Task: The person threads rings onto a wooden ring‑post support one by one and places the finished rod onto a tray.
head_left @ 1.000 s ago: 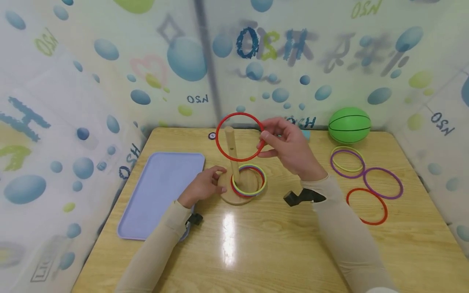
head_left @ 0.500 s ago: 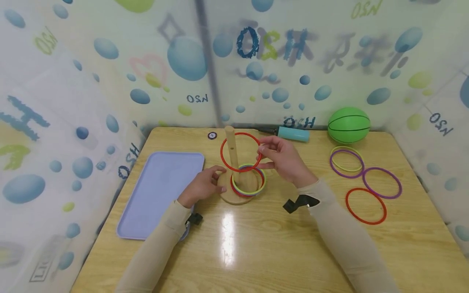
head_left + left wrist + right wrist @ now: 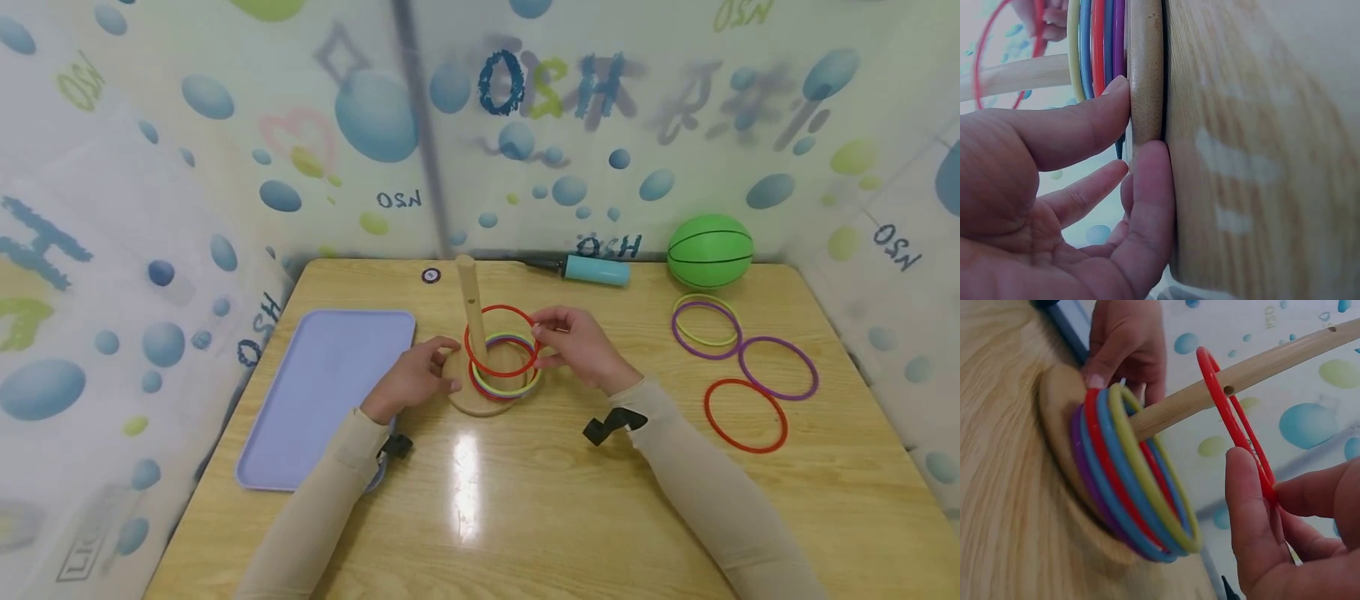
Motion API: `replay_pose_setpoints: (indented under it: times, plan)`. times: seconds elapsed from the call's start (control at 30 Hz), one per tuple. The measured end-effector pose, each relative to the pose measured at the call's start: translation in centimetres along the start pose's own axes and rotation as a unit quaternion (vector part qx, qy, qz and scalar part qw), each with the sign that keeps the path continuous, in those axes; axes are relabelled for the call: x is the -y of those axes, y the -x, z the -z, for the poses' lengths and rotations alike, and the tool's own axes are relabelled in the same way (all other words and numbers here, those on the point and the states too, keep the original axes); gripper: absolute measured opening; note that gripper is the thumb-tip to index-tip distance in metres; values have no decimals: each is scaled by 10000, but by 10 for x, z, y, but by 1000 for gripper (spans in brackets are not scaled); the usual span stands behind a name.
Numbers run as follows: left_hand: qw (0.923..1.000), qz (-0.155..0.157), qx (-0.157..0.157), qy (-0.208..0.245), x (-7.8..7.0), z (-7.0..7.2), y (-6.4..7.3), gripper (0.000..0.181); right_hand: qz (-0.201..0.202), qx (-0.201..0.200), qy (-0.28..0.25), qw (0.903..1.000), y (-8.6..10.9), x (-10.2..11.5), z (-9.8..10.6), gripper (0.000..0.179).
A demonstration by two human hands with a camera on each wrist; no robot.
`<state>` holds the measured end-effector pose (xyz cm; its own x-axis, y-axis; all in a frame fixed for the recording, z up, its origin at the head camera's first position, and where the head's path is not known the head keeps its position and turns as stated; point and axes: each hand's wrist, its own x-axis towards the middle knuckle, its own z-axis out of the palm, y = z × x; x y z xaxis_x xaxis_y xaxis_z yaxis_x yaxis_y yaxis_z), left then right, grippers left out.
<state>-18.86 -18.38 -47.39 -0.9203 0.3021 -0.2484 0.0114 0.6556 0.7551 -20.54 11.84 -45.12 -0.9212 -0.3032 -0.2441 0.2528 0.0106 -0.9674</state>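
In the head view, a wooden post (image 3: 472, 312) rises from a round wooden base (image 3: 462, 400) on the table. My right hand (image 3: 583, 346) pinches a red ring (image 3: 501, 375) by its right side. The right wrist view shows this ring round the post, tilted and above the stack. Purple, blue and red rings lie stacked on the base under a yellow ring (image 3: 1141, 472), all encircling the post. My left hand (image 3: 411, 381) holds the base's left edge, its thumb on top and a finger against the rim in the left wrist view.
A lilac tray (image 3: 322, 392) lies left. At the back are a small dark disc (image 3: 431, 276), a blue hand pump (image 3: 596, 270) and a green ball (image 3: 709, 250). On the right lie a red ring (image 3: 785, 425), a purple ring (image 3: 787, 397) and an overlapping yellow and purple pair.
My right hand has lowered the red ring down along the post toward the stack. The blue pump, mostly hidden earlier, shows now. My left hand stays on the base.
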Motion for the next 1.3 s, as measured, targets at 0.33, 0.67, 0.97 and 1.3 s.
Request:
replay_pose_setpoints:
  times: [0.33,0.67,0.97,1.3]
  plan:
    - [10000,-19,67,-16,3,1,-2,61,-91,-22,643,9979,-1,-16,4,32]
    - [10000,-15,68,17,5,1,-3,62,-102,-11,1063,9943,-5,-28,7,30]
    - [9999,24,107,77,2,0,-2,62,-34,-109,1417,9898,-4,-33,11,29]
    - [9998,97,112,104,0,1,-1,62,382,-269,2135,9758,9,-28,26,32]
